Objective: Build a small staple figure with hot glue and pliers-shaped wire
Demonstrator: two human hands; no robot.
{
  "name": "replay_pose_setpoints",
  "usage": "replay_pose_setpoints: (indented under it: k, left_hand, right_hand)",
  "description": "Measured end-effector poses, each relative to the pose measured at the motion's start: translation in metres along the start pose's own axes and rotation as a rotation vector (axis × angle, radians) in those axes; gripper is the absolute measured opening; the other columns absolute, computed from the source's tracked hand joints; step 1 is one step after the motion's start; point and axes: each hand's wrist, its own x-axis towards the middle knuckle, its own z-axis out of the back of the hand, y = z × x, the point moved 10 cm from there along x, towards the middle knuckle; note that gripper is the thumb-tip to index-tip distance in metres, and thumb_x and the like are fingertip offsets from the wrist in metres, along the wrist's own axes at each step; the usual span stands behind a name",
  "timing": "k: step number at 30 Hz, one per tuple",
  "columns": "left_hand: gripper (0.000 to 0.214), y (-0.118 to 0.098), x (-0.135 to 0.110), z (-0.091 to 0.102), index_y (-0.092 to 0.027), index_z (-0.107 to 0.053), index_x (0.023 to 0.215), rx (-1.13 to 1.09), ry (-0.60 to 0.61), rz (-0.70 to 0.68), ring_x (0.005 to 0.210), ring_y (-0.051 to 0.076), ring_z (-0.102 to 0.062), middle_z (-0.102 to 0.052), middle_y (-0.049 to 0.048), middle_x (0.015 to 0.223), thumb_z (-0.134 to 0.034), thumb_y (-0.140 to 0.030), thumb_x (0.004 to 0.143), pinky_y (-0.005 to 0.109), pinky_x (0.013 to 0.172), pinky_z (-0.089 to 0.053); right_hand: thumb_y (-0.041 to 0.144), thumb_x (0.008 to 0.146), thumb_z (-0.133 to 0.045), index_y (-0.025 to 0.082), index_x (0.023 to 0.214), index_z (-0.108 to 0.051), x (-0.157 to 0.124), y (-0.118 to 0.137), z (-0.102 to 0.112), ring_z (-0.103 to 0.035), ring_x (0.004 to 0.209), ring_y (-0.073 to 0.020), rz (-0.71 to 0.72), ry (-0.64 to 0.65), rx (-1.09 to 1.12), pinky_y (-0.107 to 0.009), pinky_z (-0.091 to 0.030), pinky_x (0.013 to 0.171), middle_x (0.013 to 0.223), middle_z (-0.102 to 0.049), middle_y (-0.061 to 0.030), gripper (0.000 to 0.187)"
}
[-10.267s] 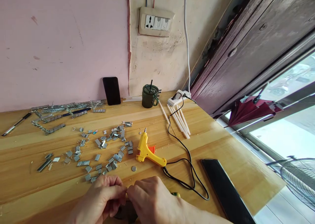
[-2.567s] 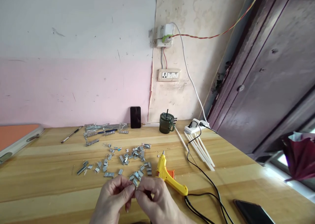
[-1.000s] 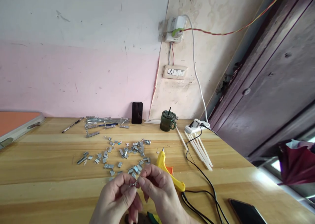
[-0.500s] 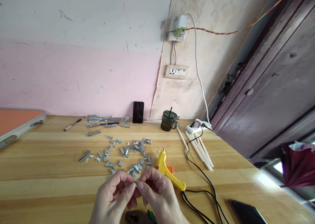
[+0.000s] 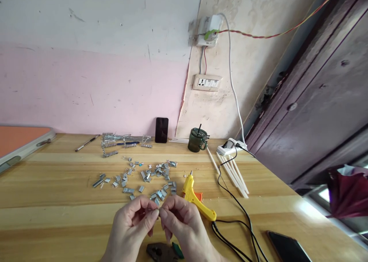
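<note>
My left hand (image 5: 133, 223) and my right hand (image 5: 182, 223) meet at the fingertips above the front of the wooden table. Thumb and forefinger of each are pinched together on something tiny, almost wholly hidden by the fingertips. Just beyond the hands lie several small grey metal pieces (image 5: 160, 195), scattered loosely. Below, partly covered by my right hand, is a pair of pliers (image 5: 161, 251) with a green bit on its handle. A yellow glue gun (image 5: 198, 202) rests right of my right hand, its nozzle pointing away.
White glue sticks (image 5: 233, 177) lie at right near a power strip (image 5: 230, 149). Black cables (image 5: 244, 212) run along the right side. A dark green mug (image 5: 197, 140), an upright phone (image 5: 161, 130) and metal rods (image 5: 116, 138) stand or lie at the back. Another phone (image 5: 287, 246) lies front right.
Both hands stay pinched together at nearly the same spot, with fingers shifted slightly. The camera view has moved a little.
</note>
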Motion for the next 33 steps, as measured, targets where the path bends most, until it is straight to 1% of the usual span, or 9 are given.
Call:
replay_pose_setpoints:
  k: [9,15,18,21,23,24,26,30,33]
  left_hand:
    - [0.030,0.011,0.000,-0.010,-0.015,-0.064,0.054,-0.177,0.126,0.142,0.044,0.007,-0.043,-0.050,-0.0043,0.048,-0.083,-0.039,0.054,0.018,0.042,-0.036]
    - [0.023,0.000,0.007,-0.002,-0.016,-0.067,0.060,-0.139,0.140,0.083,0.048,0.008,-0.042,-0.052,-0.0044,0.051,-0.079,-0.036,0.061,0.018,0.045,-0.037]
    - [0.021,-0.005,0.013,0.005,-0.017,-0.068,0.062,-0.149,0.129,0.058,0.049,0.008,-0.043,-0.054,-0.0043,0.053,-0.080,-0.034,0.061,0.017,0.045,-0.037]
    - [0.019,-0.010,0.018,0.006,-0.017,-0.068,0.063,-0.165,0.139,0.039,0.050,0.008,-0.043,-0.054,-0.0043,0.053,-0.080,-0.032,0.061,0.018,0.046,-0.037]
    - [0.017,-0.010,0.020,0.005,-0.017,-0.068,0.063,-0.160,0.155,0.037,0.051,0.008,-0.043,-0.054,-0.0043,0.054,-0.079,-0.031,0.063,0.018,0.046,-0.037]
    - [0.016,-0.009,0.020,0.004,-0.017,-0.067,0.062,-0.156,0.165,0.042,0.051,0.008,-0.043,-0.054,-0.0042,0.054,-0.078,-0.030,0.064,0.018,0.047,-0.037]
    - [0.015,-0.005,0.021,0.000,-0.017,-0.067,0.062,-0.148,0.189,0.052,0.051,0.008,-0.043,-0.055,-0.0041,0.055,-0.076,-0.028,0.066,0.019,0.047,-0.036]
    - [0.012,0.003,0.021,-0.004,-0.017,-0.067,0.064,-0.149,0.222,0.060,0.051,0.008,-0.043,-0.056,-0.0039,0.056,-0.074,-0.026,0.069,0.020,0.049,-0.036]
    - [0.011,0.003,0.020,-0.003,-0.018,-0.067,0.065,-0.155,0.230,0.058,0.052,0.008,-0.043,-0.056,-0.0038,0.058,-0.074,-0.026,0.069,0.020,0.049,-0.035]
  right_hand:
    - [0.043,0.084,-0.053,0.018,0.064,-0.048,-0.013,0.022,0.000,-0.039,0.054,-0.0104,0.302,-0.053,-0.285,-0.024,-0.035,0.053,0.059,-0.043,0.0029,0.032]
    - [0.050,0.084,-0.051,0.016,0.084,-0.059,-0.009,0.033,0.007,-0.046,0.064,-0.0138,0.165,0.061,-0.384,-0.026,-0.039,0.060,0.068,-0.052,0.0001,0.034]
    - [0.033,0.085,-0.053,0.017,0.074,-0.059,-0.013,0.036,0.022,-0.050,0.062,-0.0138,0.097,0.073,-0.813,-0.025,-0.039,0.058,0.066,-0.056,-0.0003,0.021]
    - [0.019,0.071,-0.069,0.018,0.074,-0.062,-0.032,0.012,0.032,-0.059,0.066,-0.0168,0.133,0.183,-1.288,-0.025,-0.039,0.057,0.073,-0.065,-0.0015,0.008]
    - [0.030,0.061,-0.078,0.018,0.076,-0.062,-0.056,-0.020,0.028,-0.061,0.064,-0.0199,0.277,0.360,-1.523,-0.025,-0.039,0.050,0.076,-0.067,-0.0038,0.025]
    - [0.026,0.064,-0.076,0.018,0.076,-0.062,-0.067,-0.036,0.029,-0.062,0.064,-0.0200,0.347,0.400,-1.639,-0.025,-0.040,0.049,0.078,-0.068,-0.0047,0.021]
    - [0.022,0.068,-0.074,0.020,0.076,-0.062,-0.079,-0.059,0.041,-0.063,0.067,-0.0214,0.410,0.335,-1.816,-0.026,-0.043,0.053,0.083,-0.068,-0.0052,0.014]
    - [0.048,0.068,-0.071,0.020,0.076,-0.064,-0.080,-0.086,0.057,-0.062,0.072,-0.0271,0.294,0.393,-1.764,-0.029,-0.045,0.052,0.087,-0.066,-0.0117,0.030]
    - [0.046,0.067,-0.071,0.021,0.073,-0.065,-0.074,-0.072,0.065,-0.061,0.080,-0.0249,0.147,0.388,-1.538,-0.028,-0.046,0.059,0.093,-0.065,-0.0092,0.026]
